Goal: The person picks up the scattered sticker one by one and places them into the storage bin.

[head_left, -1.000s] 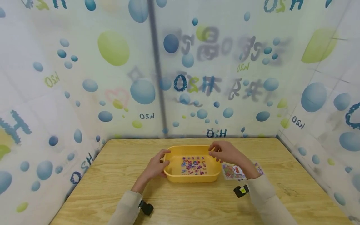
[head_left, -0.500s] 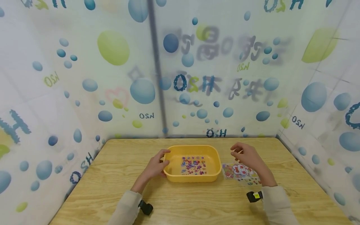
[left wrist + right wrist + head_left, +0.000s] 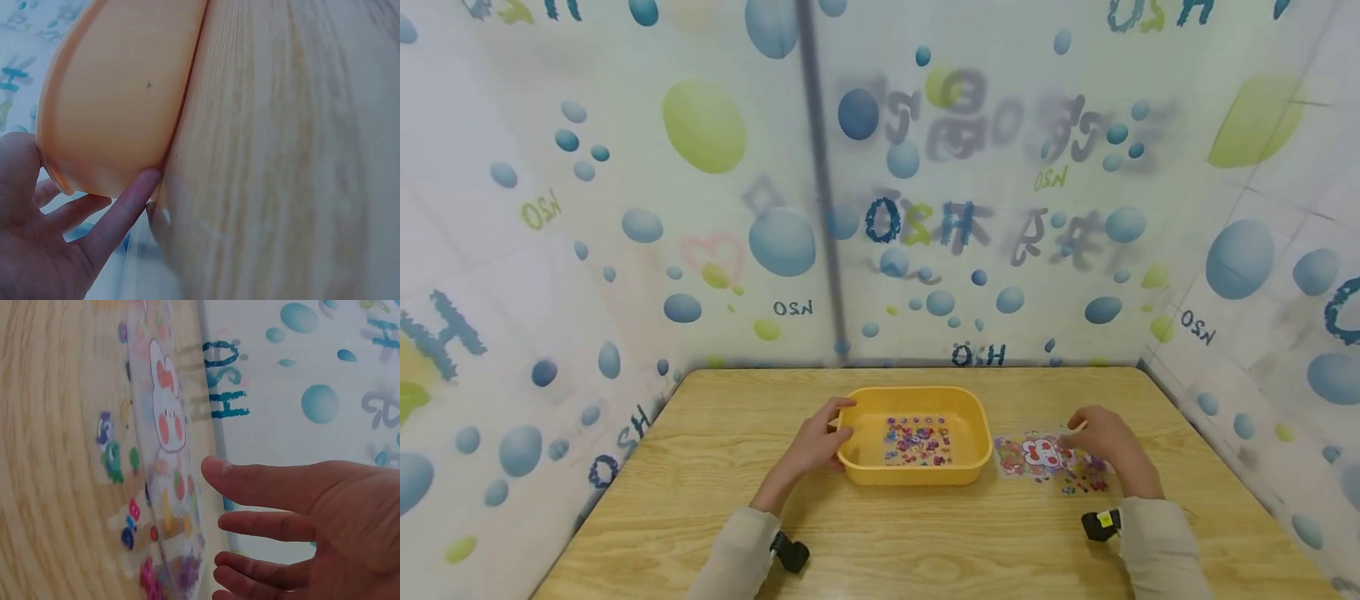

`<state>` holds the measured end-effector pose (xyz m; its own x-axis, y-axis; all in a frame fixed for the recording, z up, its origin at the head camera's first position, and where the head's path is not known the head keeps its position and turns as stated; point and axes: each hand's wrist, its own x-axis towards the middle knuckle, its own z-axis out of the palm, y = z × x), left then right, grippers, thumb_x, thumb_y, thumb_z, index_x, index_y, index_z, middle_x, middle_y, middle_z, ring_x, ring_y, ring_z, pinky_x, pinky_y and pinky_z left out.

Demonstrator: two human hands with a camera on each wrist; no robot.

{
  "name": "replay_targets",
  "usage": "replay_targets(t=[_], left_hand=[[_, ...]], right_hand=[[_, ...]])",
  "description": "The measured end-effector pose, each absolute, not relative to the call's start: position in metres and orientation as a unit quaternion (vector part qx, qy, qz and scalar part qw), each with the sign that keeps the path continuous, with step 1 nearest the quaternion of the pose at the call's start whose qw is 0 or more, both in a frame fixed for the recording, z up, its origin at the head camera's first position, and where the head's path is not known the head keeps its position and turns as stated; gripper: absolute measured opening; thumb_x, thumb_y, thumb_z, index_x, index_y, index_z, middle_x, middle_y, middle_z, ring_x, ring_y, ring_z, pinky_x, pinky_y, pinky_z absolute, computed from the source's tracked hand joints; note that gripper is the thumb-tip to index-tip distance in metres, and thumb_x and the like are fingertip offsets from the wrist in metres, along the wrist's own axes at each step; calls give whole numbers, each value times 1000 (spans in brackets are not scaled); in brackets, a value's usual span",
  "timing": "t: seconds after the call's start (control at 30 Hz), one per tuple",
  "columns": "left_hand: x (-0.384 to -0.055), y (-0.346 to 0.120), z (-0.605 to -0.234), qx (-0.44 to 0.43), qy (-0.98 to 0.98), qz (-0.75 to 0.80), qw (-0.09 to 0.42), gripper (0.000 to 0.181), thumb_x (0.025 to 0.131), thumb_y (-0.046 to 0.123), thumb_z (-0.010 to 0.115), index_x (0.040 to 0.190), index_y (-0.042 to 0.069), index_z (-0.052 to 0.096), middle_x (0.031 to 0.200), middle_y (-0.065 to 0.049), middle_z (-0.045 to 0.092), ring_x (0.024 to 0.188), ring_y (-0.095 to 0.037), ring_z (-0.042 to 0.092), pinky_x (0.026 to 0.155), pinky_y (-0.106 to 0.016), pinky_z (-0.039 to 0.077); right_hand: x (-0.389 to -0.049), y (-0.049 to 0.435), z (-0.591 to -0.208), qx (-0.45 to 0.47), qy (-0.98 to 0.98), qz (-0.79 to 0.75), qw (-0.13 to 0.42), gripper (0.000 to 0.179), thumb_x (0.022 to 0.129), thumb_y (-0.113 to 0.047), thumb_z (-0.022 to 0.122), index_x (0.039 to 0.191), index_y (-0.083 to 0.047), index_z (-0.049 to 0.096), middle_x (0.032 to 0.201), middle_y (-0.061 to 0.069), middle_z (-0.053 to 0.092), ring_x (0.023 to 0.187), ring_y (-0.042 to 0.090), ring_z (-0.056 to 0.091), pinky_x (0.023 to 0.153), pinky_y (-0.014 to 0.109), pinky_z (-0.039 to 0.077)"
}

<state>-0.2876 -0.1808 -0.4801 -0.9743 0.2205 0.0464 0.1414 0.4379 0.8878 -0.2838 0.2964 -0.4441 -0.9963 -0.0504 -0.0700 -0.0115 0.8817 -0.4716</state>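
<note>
My left hand (image 3: 816,442) grips the left end of a yellow plastic basin (image 3: 913,476). In the left wrist view its fingers (image 3: 128,200) lie against the outer wall of the basin (image 3: 125,94), down near the tabletop. Small colourful pieces (image 3: 917,443) lie spread on the basin floor, with a row of round ones at the back. My right hand (image 3: 1108,442) is over the right end of a clear plastic packet (image 3: 1011,457) printed with a white rabbit. In the right wrist view its fingers are extended beside the packet (image 3: 169,419), with nothing between them. Small coloured shapes (image 3: 112,456) show through the packet's clear part.
Basin and packet lie side by side on a light wooden table (image 3: 910,542). A pale wall sheet (image 3: 1037,192) with blue and green drops stands behind and on both sides. Black wrist cameras (image 3: 790,553) sit below each sleeve.
My right hand has moved right from the basin's right rim, and down over the packet. More of the packet's left part now shows. My left hand and the basin have stayed put.
</note>
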Motion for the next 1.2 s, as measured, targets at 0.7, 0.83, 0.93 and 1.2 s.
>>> replay_targets(t=[0.7,0.83,0.93,1.2], left_hand=[[-288,-179,-480,102,851,514,32,46,104,11,57,149,18,50,158,-25,45,92,-27,72,51,-38,63],[-288,-179,-479,105,850,516,32,47,104,12,58,150,17,50,158,-25,45,94,-30,73,51,-40,63],[-286,-179,-479,106,849,516,33,47,104,12,58,150,17,50,158,-26,44,96,-31,73,51,-40,63],[-287,-180,-480,103,853,511,33,46,104,11,57,149,17,50,158,-26,44,95,-30,73,51,-38,63]], right_hand=[[-288,317,-459,39,968,-239,69,62,82,-33,85,119,13,65,118,33,67,100,43,62,87,60,55],[-286,318,-458,49,966,-247,63,62,84,-30,84,120,14,62,117,34,65,97,42,59,86,57,54],[-285,319,-459,52,962,-262,58,63,84,-28,84,120,15,56,118,36,61,98,43,57,85,56,53],[-287,323,-465,37,956,-288,26,33,85,-13,75,106,9,62,107,31,63,90,37,55,74,44,52]])
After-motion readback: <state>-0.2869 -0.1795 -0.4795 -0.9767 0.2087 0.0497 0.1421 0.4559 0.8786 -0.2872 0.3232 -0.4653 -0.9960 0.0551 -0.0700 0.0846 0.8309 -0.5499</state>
